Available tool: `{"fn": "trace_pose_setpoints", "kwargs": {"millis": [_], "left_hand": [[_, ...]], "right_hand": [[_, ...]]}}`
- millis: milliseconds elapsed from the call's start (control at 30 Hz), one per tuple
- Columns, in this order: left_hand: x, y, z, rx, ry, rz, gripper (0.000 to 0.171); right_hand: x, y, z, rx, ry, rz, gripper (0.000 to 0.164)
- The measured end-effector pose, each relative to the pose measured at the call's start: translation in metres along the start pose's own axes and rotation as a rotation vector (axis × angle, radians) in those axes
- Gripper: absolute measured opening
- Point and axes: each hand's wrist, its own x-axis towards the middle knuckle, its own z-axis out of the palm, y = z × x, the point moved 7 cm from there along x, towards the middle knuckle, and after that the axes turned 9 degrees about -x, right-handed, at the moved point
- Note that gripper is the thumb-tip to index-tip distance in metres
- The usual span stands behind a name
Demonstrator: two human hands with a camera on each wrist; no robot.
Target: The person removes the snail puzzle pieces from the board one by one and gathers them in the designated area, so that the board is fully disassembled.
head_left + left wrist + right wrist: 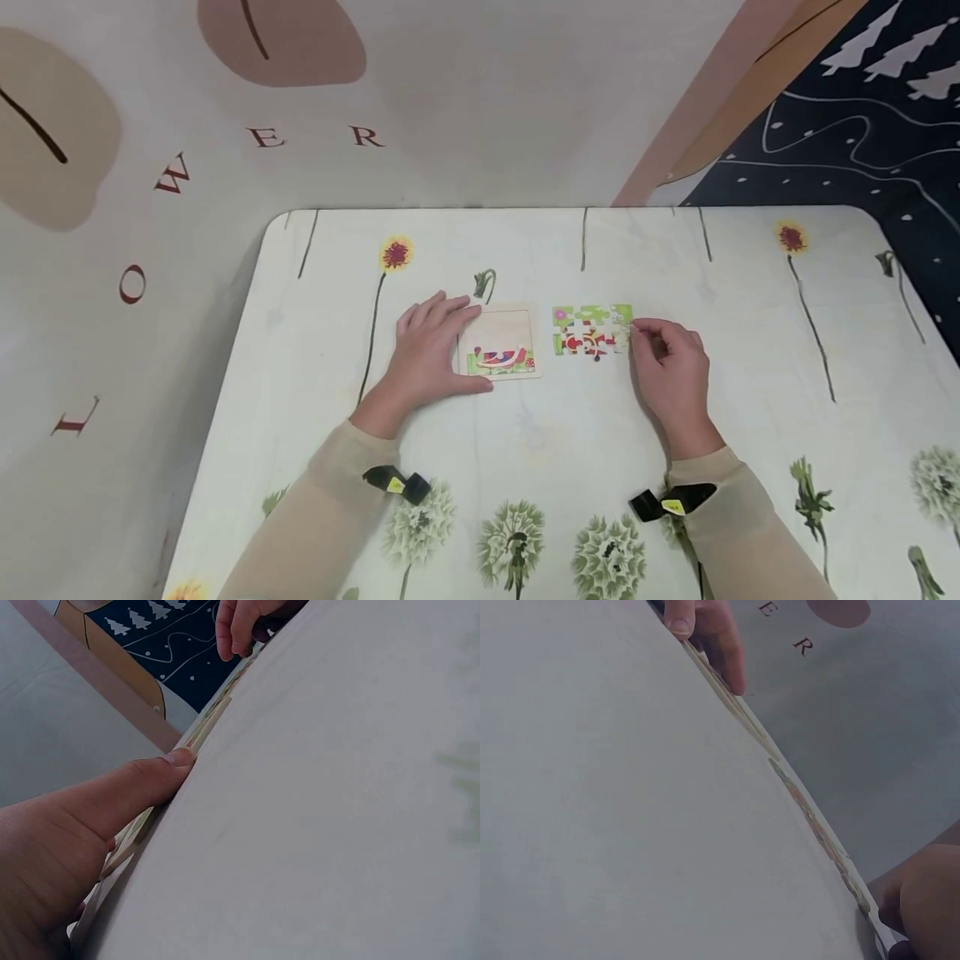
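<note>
A square wooden puzzle tray (498,325) lies on the table, with joined picture pieces (501,361) along its bottom. My left hand (431,350) holds the tray from the left, fingers along its upper left corner and thumb at its lower edge. In the left wrist view the thumb (150,780) presses against the tray's rim. To the right lie several loose jigsaw pieces (592,317), green, red and white, set in rows. My right hand (675,367) is at their right edge, thumb and forefinger tips together beside a corner piece (622,314); I cannot tell whether they pinch it.
The white table (525,442) has printed flowers and dandelions. Its far edge (450,208) meets a pale wall (487,125) with printed letters. A dark blue panel with white trees (862,133) is at the upper right. Both wrists wear black camera straps (686,500).
</note>
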Motion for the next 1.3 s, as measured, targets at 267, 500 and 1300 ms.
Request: {"fn": "trace_pose_setpoints", "kwargs": {"millis": [267,500,1300], "left_hand": [[-0.002,0.001,0.0,-0.03,0.003,0.008,0.111],[-0.001,0.004,-0.002,-0.058,-0.026,0.021,0.113],[-0.001,0.003,-0.004,-0.026,-0.049,0.01,0.114]], "right_hand": [[0.0,0.001,-0.001,0.04,0.019,0.024,0.015],[0.0,-0.007,-0.003,0.067,0.058,-0.079,0.014],[-0.039,-0.111,0.064,-0.035,-0.098,-0.524,0.029]]}}
